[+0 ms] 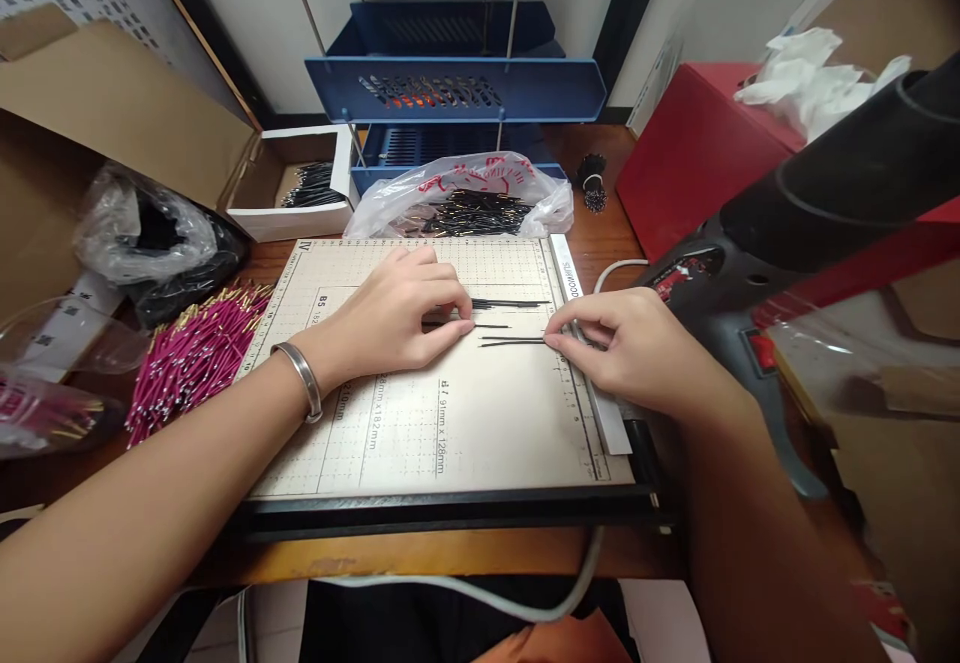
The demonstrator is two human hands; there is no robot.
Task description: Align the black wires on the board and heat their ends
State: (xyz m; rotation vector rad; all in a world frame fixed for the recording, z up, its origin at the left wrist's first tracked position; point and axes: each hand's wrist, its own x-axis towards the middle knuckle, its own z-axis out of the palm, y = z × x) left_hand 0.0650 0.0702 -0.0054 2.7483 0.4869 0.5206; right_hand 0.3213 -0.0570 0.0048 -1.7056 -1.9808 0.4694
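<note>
A paper trimmer board (pixel 495 433), cream with printed grid lines and sizes, lies before me. My left hand (pixel 405 313) rests on it, fingers curled, thumb and index finger closed at several thin black wires (pixel 514 303); a lone black wire (pixel 491 325) sticks out beside the thumb. The wires' left ends are hidden by the hand. My right hand (pixel 634 348) is by the trimmer's white edge strip (pixel 611 418), with thumb and index finger pinching the ends of a pair of black wires (pixel 511 341). These lie nearly parallel to the board's front edge.
Behind the board, a plastic bag (pixel 551 208) and a white box (pixel 292 228) hold black wires. Magenta wires (pixel 199 358) are heaped at left. A bundle of black pieces (pixel 593 183) stands near a red box (pixel 675 158). A black-and-grey tool (pixel 795 213) leans in from the right, below blue shelves (pixel 450 88).
</note>
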